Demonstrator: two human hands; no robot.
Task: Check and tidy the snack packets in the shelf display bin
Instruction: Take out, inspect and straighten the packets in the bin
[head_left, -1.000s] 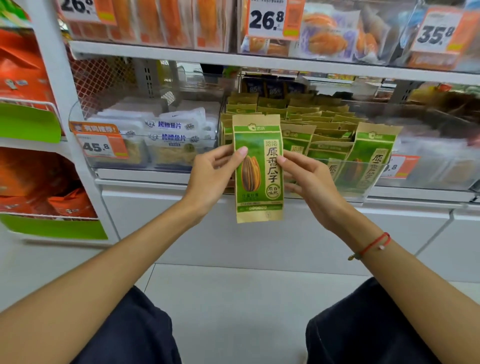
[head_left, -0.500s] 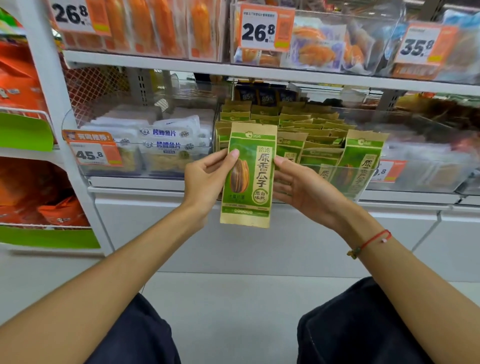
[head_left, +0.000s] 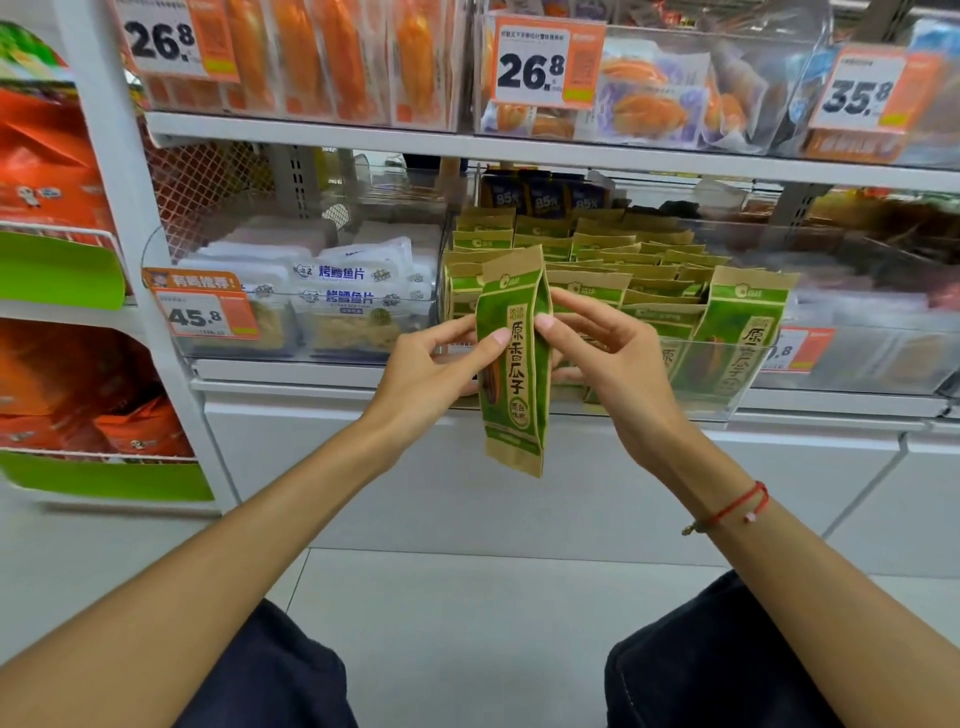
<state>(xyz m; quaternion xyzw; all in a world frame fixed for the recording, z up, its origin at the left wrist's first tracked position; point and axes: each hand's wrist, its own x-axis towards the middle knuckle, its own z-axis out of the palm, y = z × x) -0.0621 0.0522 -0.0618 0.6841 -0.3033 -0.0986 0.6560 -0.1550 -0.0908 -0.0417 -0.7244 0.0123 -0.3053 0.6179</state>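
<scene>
Left hand (head_left: 431, 374) and right hand (head_left: 613, 358) are both pinching the green seed packet (head_left: 514, 364), holding it upright just in front of the clear display bin (head_left: 748, 384). Packet is bowing inward; lighter edge grips should be keeping it flat for inspection.

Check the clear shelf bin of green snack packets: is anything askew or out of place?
Yes. At the clear plastic bin's front right, one green-and-kraft paper packet leans sideways against the front wall, unlike the upright rows behind. Another green packet is outside the bin, pinched by the left hand and right hand.
</scene>
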